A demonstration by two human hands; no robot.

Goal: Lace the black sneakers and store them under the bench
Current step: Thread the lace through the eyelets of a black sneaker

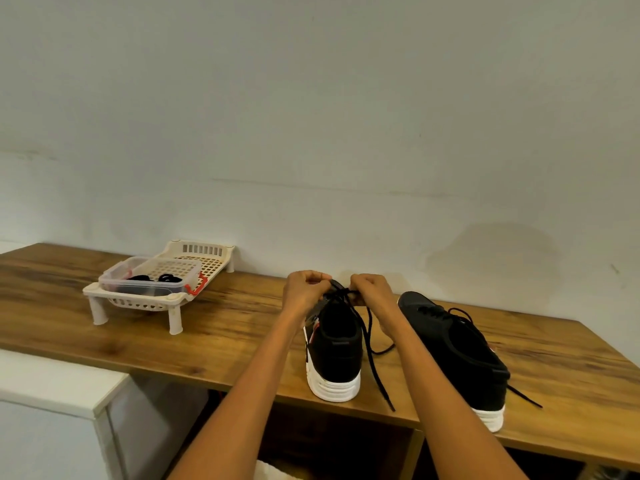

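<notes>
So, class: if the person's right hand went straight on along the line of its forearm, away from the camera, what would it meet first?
Probably the wall. The right hand pinches the lace near the sneaker toe; only bare bench top seems to lie beyond, though depth is unclear.

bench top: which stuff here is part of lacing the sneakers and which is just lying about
Part of the job:
- sneaker being laced
- its lace
- second sneaker
- left hand, right hand
- bench

Lying about:
- white slotted rack
- clear tub on it

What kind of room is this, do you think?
Probably a home entryway or shoe corner: a wooden bench against a plain wall, two black sneakers on it being laced, and a clear box of spare laces.
</notes>
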